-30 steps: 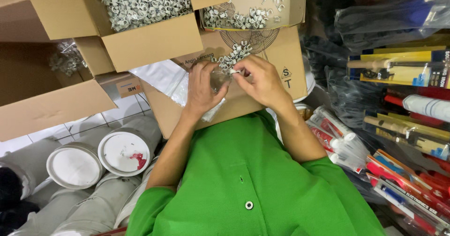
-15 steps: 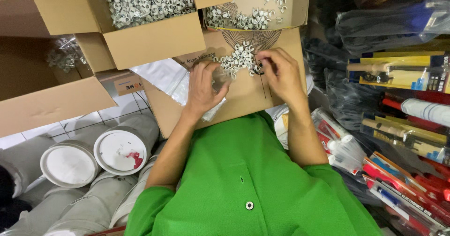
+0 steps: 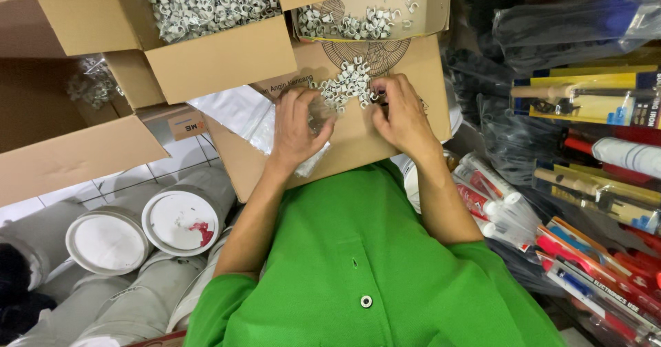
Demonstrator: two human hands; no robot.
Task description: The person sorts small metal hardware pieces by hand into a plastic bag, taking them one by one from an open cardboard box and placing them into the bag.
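Small white clips [image 3: 348, 85] lie in a loose pile on a flat sheet of brown cardboard [image 3: 372, 137] resting across the lap of a person in a green shirt. The pile sits just ahead of both hands, between them, and spreads wider than it is deep. The right hand [image 3: 401, 115] is at the pile's right edge, fingers curled down and touching the clips; whether it has pinched any cannot be made out. The left hand [image 3: 297, 123] is a little further off, to the pile's lower left, gripping a small clear plastic bag [image 3: 321, 113]. More clear bags [image 3: 237, 111] lie under that wrist. Beyond the sheet stand an open box [image 3: 206, 40] heaped with the same clips and a shallow tray [image 3: 368, 13] holding fewer. White round lids [image 3: 180, 222] lie on the floor at left; packaged tools [image 3: 592, 154] crowd the right.
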